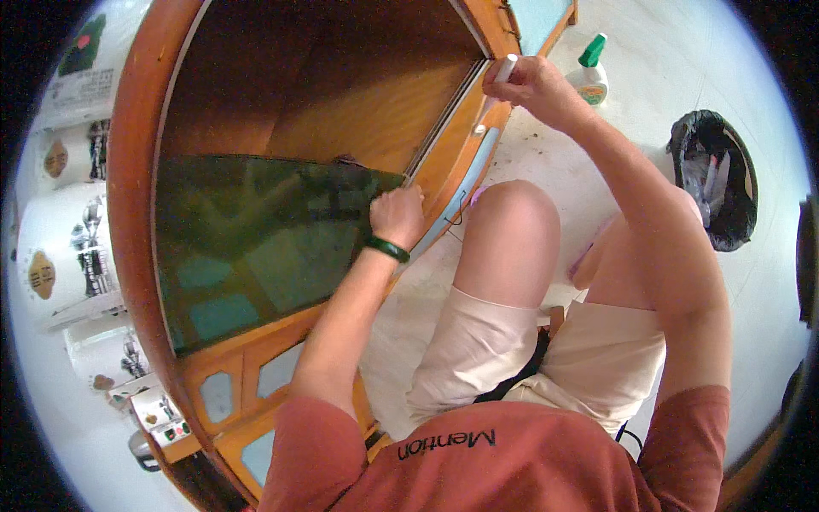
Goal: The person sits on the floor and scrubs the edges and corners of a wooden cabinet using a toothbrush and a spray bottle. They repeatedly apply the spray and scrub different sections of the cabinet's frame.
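Note:
My right hand (534,89) grips a slim tool with a white handle (507,67), perhaps a brush, near the far end of a wooden cabinet's lower rail (441,163). Its thin pale lower part points down along the rail; the tip is hard to make out. Closer to me, my left hand (398,216), a dark green bangle (386,249) on its wrist, is curled at the corner of a dark sliding glass pane (256,256). Whether those fingers hold anything is hidden. Between both hands runs the door track (445,121), with the cabinet's opening behind it.
A white spray bottle (590,83) with a green head stands on the pale floor beyond my right forearm. To the right is a bin (723,179) lined with a black bag. Several white printed packages (70,237) lie past the cabinet's left edge.

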Tool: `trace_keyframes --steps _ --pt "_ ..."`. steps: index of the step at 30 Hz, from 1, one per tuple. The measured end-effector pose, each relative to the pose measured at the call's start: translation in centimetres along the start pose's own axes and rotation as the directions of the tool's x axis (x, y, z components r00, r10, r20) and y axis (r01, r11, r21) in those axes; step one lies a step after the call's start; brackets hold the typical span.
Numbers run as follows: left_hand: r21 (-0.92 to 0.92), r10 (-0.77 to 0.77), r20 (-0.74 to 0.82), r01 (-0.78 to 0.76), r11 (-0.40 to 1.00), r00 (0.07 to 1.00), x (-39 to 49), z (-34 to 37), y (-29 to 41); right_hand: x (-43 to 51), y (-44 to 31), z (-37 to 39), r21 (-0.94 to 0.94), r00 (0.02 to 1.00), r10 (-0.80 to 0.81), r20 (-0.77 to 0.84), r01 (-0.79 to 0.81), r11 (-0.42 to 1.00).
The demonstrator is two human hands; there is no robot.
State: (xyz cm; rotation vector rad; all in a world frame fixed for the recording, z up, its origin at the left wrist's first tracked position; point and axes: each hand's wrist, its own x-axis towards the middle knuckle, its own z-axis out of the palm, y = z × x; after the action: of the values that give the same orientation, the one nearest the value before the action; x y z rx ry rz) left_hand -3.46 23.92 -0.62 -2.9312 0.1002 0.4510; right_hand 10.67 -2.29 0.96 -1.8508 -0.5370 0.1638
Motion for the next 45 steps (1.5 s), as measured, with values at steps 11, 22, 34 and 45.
trace_keyframes --steps 11,22,34,45 --pt "-0.497 -0.267 0.107 0.284 0.820 0.958 -11.4 7.2 1.2 3.5 1.8 10.5 0.339 0.903 0.013 0.429 -0.175 0.924" --pt "-0.599 -0.319 -0.084 0.208 0.773 0.944 -10.1 8.1 1.5 3.1 4.6 -4.3 -0.103 0.970 0.088 -0.226 -0.113 0.988" --pt "-0.707 -0.293 -0.157 0.100 0.700 0.943 -9.4 8.0 2.9 2.2 4.2 6.1 0.395 0.890 0.145 0.433 -0.332 0.857" --pt "-0.763 -0.363 -0.152 0.124 0.635 0.919 -9.3 8.6 3.0 2.9 4.2 1.1 0.441 0.980 0.170 0.099 -0.197 0.876"
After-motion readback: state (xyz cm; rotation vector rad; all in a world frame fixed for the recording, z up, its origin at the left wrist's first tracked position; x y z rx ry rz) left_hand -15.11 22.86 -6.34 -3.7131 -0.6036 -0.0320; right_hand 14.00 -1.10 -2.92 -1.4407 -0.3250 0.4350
